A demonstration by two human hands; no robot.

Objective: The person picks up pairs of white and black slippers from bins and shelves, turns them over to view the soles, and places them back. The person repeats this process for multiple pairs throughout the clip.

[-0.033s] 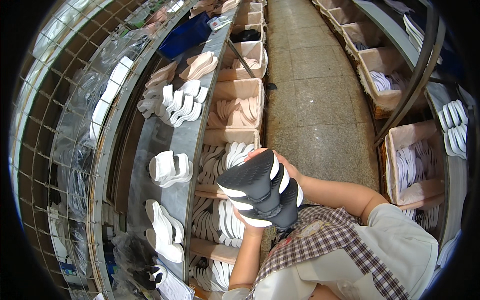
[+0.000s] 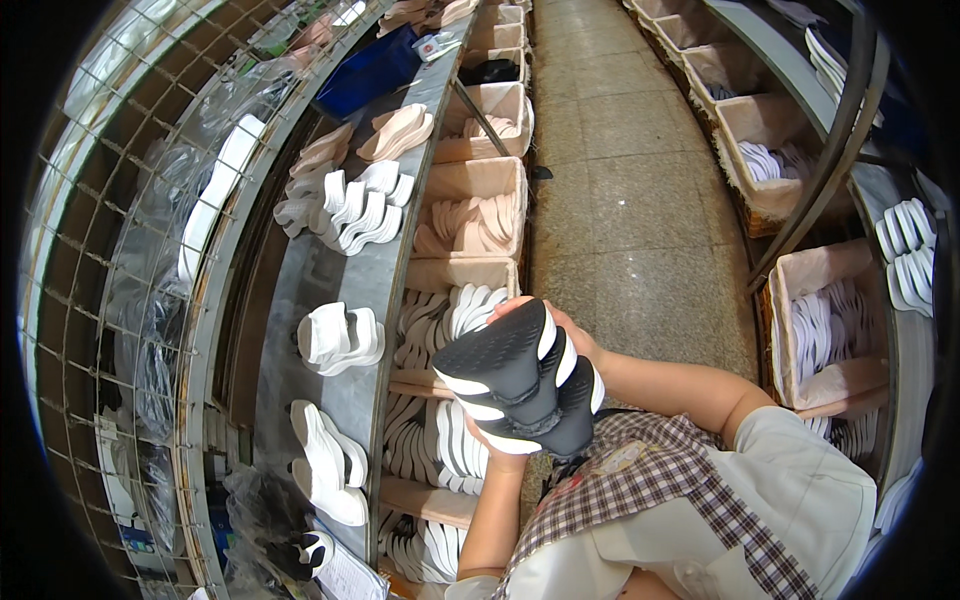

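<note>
Between my hands is a small stack of shoe soles [image 2: 530, 395], black on the upward face with white edges, overlapping one another. My right hand [image 2: 580, 336] is closed round the far right side of the stack, with part of its fingers hidden behind it. From the near left, my left hand [image 2: 500, 452] supports the soles; most of it is hidden under them. The stack is held in front of my checked apron [image 2: 640, 465], over a cloth-lined basket of white and dark soles [image 2: 470, 310].
A metal shelf [image 2: 282, 370] on the left carries white soles [image 2: 340, 337], pink soles [image 2: 398, 132] and a blue bin [image 2: 370, 72]. Lined baskets [image 2: 470, 180] stand along its edge. Across the tiled aisle [image 2: 640, 190] are more baskets [image 2: 825, 262] and a metal post [image 2: 820, 180].
</note>
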